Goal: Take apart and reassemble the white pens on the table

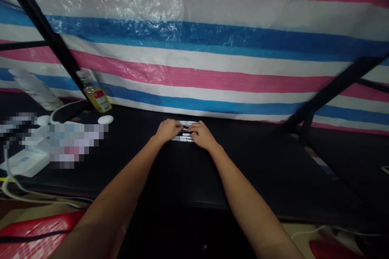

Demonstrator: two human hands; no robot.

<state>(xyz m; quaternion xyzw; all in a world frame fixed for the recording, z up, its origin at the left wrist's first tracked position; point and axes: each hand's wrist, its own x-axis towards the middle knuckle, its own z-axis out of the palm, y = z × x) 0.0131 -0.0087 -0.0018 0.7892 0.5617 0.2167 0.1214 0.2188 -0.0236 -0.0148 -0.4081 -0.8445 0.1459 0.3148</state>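
Note:
Several slim pens (182, 139) with white and dark parts lie side by side across the black table, between and beneath my hands. From the left, my left hand (168, 130) rests over their ends, fingers curled inward and closed at a dark pen (184, 129) in the middle of the row. Opposite it, my right hand (203, 134) has its fingers bent over the other ends, thumb and fingertips closed at the same dark pen. The fingers partly hide the pens, so the exact grip is hard to make out.
A bottle of yellow liquid (99, 98) stands at the back left, near a white oval object (105, 119) and a white box (27, 162). Black metal bars (57, 44) slant up at both sides. A striped plastic sheet (194, 81) hangs behind the black table (249, 170).

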